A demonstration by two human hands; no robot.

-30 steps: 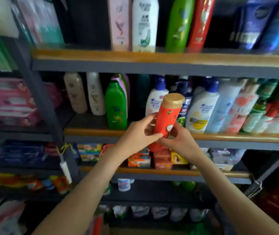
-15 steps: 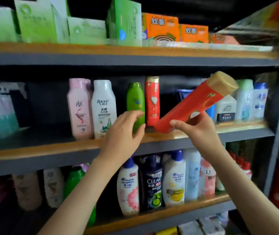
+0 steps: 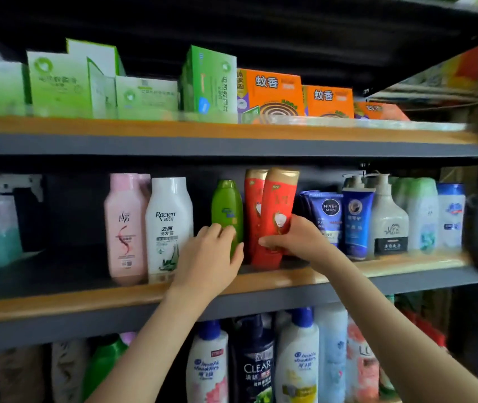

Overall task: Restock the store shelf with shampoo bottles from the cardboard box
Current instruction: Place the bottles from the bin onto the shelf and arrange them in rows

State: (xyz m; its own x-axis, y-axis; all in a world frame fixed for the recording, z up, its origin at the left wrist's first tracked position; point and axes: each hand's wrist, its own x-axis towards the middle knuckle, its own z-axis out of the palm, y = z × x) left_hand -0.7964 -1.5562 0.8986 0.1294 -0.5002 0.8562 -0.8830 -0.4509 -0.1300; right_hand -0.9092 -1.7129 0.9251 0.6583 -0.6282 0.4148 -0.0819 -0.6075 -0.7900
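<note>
The right hand (image 3: 299, 239) grips the red shampoo bottle (image 3: 278, 210) at its lower half: the thumb lies across the front and the fingers go round its right side. The bottle has a gold cap and stands on the middle shelf (image 3: 86, 298), a little behind the wooden front edge and near the middle of its length. Its top leans slightly to the right. I cannot tell if the base rests fully on the board.

Just to its left, and partly hidden by it, stands a second red bottle (image 3: 251, 205) of the same kind. The two seem to touch.

The left hand (image 3: 214, 254) is on the green bottle (image 3: 227, 207), the next one to the left. The fingers curl over its lower part and the thumb is at its right side, so the hand holds this bottle.

Further left on the same shelf stand a white Raclen bottle (image 3: 169, 228) and a pink bottle (image 3: 126, 228), both upright and side by side. To the right of the red bottles there are a Nivea Men tube (image 3: 329, 210), a blue tube (image 3: 357, 225) and a white pump bottle (image 3: 389, 219).

The shelf above carries green boxes (image 3: 57, 85) towards its left end and orange mosquito coil boxes (image 3: 272, 91) towards its right end. The shelf below holds Head & Shoulders bottles (image 3: 207, 365) and a dark Clear bottle (image 3: 256, 365).
</note>
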